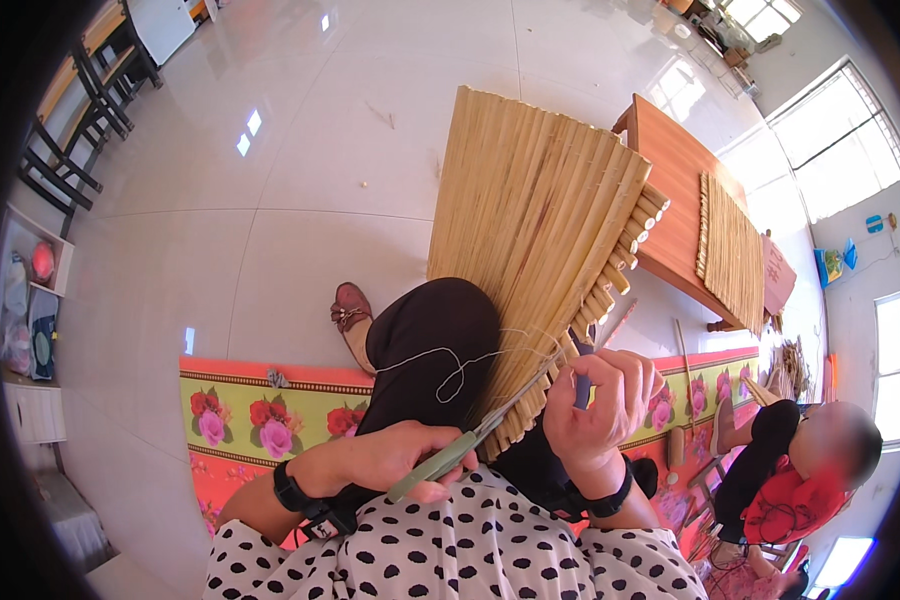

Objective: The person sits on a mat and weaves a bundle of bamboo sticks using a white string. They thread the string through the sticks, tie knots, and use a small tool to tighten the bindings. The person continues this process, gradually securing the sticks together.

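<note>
Across my lap leans a mat of straw-coloured stalks [530,190] tied side by side, its cut round ends along the right edge. My left hand [410,455] is closed on a tool with a green handle [435,467] and a long narrow metal blade. The blade slants up along the mat's lower right edge toward my right hand [605,405]. There, thumb and fingers are pinched at the mat's edge on a thin pale thread [455,350]. This thread loops loosely over my dark-trousered knee.
A flowered red-and-green mat [260,415] lies under me. To the right stands a brown wooden table [685,190] with another stalk mat [735,245] on it. A seated person in red [795,485] is at lower right. Black-framed chairs [80,100] stand at far left.
</note>
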A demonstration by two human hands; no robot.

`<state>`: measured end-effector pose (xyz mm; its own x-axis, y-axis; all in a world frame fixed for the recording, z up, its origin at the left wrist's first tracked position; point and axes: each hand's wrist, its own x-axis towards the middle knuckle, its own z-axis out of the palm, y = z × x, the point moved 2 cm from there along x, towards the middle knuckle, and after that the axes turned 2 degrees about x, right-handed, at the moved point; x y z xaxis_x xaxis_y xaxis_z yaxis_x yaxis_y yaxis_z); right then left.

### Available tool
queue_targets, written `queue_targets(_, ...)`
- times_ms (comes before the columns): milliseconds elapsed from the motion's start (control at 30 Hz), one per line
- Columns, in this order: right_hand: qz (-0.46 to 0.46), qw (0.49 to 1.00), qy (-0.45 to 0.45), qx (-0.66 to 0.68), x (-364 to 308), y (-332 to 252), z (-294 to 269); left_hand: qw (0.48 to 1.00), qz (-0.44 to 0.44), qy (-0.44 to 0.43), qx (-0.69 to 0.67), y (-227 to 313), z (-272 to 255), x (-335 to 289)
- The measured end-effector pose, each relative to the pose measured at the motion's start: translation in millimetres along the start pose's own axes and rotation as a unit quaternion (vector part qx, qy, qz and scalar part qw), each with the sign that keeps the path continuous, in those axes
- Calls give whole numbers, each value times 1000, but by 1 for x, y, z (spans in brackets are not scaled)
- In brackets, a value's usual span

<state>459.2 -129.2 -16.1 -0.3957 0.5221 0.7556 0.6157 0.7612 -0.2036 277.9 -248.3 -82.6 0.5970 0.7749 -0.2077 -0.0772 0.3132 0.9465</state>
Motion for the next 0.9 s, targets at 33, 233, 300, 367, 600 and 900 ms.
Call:
queue_targets(33,2,1000,-2,-2,0,0,0,1000,-2,2,15,1,0,0)
queue_targets(233,0,1000,-10,-8,-2,-1,-1,999,0,16,48,-1,0,0)
queue_targets(300,2,1000,-15,-10,-4,1,-1,997,8,25,71,1,0,0)
queue_targets(367,2,1000,-16,-8,-4,1,-1,996,10,30,89,1,0,1)
queue_targets(600,-10,1000,-16,-2,-3,0,1,993,18,43,109,-3,0,2)
queue_targets(900,-8,1000,-5,18,-4,1,2,994,16,42,102,-4,1,2)
